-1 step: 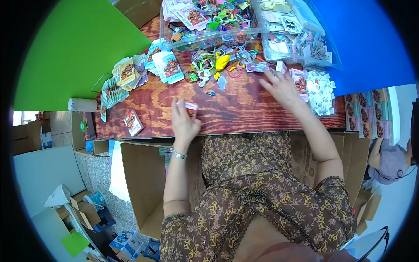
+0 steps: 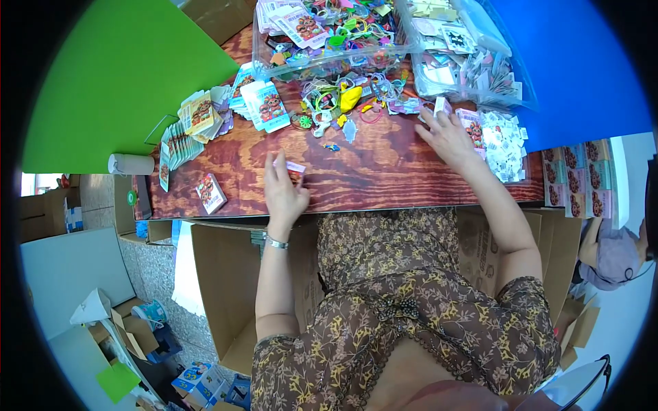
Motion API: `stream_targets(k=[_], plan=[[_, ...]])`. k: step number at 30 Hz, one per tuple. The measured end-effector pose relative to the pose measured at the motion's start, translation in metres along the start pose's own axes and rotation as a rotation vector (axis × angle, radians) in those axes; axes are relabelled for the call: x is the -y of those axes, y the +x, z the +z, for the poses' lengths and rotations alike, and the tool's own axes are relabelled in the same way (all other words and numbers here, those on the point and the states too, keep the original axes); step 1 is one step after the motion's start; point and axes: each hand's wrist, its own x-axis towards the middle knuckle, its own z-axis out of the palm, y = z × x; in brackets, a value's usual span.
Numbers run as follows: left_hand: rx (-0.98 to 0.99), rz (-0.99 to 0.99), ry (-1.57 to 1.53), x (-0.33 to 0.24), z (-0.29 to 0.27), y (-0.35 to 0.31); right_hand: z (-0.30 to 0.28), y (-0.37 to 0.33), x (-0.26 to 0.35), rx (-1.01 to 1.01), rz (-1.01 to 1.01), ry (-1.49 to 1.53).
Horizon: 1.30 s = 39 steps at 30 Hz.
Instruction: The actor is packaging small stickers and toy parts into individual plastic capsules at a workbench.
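My left hand (image 2: 284, 195) rests near the table's front edge, its fingers and thumb around a small pink picture box (image 2: 295, 171), partly hidden by the fingers. My right hand (image 2: 450, 144) is at the right, with fingers spread above the tabletop. Its fingertips are close to a small white box (image 2: 443, 106); whether they touch it is unclear. Beside that hand lies a pink picture box (image 2: 471, 126), partly covered. A heap of small white labelled packets (image 2: 504, 147) is to its right. Loose colourful trinkets (image 2: 329, 103) lie in front, with a small blue piece (image 2: 331, 147) apart from them.
Two clear plastic bins stand at the back, one with trinkets (image 2: 336, 58), one with flat packets (image 2: 459, 92). Flattened picture boxes (image 2: 269, 109) and a fanned stack (image 2: 181, 147) lie left. A filled box (image 2: 211, 194) and white roll (image 2: 130, 164) are near the left edge.
My left hand has shifted slightly left together with the small pink box. My right hand has moved a little to the right, its fingers nearer the small white box.
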Motion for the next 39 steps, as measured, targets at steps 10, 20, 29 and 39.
stream_targets(k=[10, 20, 29, 39], plan=[[-0.091, 0.172, -0.315, -0.076, 0.04, -0.025, -0.044, 0.017, 0.026, -0.318, 0.078, 0.985], [-0.104, 0.098, -0.428, -0.108, 0.086, -0.021, -0.051, 0.0, 0.073, -0.098, 0.055, 1.493], [-0.076, 0.22, -0.348, -0.105, 0.081, -0.023, -0.031, 0.073, -0.12, 0.01, 0.56, 0.455], [-0.031, 0.199, -0.328, -0.107, 0.075, -0.017, -0.025, 0.064, -0.125, -0.281, 0.56, 0.685]])
